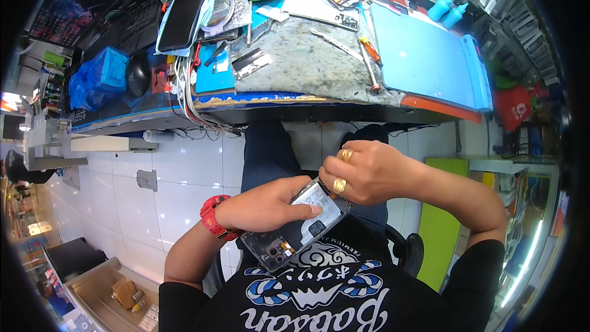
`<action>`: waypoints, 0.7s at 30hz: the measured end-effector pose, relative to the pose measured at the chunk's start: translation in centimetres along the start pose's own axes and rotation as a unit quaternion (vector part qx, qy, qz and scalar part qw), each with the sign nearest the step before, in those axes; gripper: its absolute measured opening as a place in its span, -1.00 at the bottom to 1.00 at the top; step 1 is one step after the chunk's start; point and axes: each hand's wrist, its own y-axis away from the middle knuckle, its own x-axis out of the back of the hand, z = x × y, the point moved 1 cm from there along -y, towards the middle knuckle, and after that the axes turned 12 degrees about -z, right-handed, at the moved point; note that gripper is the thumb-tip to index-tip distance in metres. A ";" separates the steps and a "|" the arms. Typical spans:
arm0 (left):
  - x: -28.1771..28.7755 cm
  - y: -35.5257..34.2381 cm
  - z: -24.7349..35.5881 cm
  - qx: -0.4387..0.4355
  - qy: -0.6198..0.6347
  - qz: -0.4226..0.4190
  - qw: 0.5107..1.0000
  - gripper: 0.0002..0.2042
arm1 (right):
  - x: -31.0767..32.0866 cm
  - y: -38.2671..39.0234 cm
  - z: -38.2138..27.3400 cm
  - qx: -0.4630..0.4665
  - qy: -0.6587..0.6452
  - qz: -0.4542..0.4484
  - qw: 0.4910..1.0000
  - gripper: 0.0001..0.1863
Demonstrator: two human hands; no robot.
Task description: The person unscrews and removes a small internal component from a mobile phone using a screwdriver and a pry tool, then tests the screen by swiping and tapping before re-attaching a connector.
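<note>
An opened smartphone [275, 245] lies tilted over my lap, its back cover off. The silver battery [329, 213] and the dark camera end show. My left hand [265, 204], below a red wristwatch [213, 216], grips the phone by its side, thumb across the battery. At the phone's far right end is my right hand [372, 172], wearing two gold rings. Its fingers are curled and pinched together close to the frame's edge. Whatever they may hold is hidden behind the knuckles.
The workbench [289, 67] ahead carries a white phone housing [321, 11], tweezers [337, 44], screwdrivers [370, 52] and a blue heating pad [424, 55]. Leftward are another phone [183, 18], cables, a mouse [137, 75] and a blue bag [101, 78]. A green panel [437, 221] stands right.
</note>
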 end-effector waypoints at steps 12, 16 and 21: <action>0.0 0.0 0.1 0.018 0.025 -0.029 0.999 -0.64 | 0.3 0.9 0.2 -0.107 -0.294 0.005 0.950 -0.80; -0.2 -0.2 0.3 0.013 0.000 -0.028 1.000 -0.67 | 0.4 0.9 0.0 -0.101 -0.245 0.006 0.964 -0.86; -0.4 -0.3 0.2 -0.003 0.019 -0.026 0.999 -0.68 | 0.5 0.7 -0.3 -0.127 -0.296 0.003 0.947 -0.90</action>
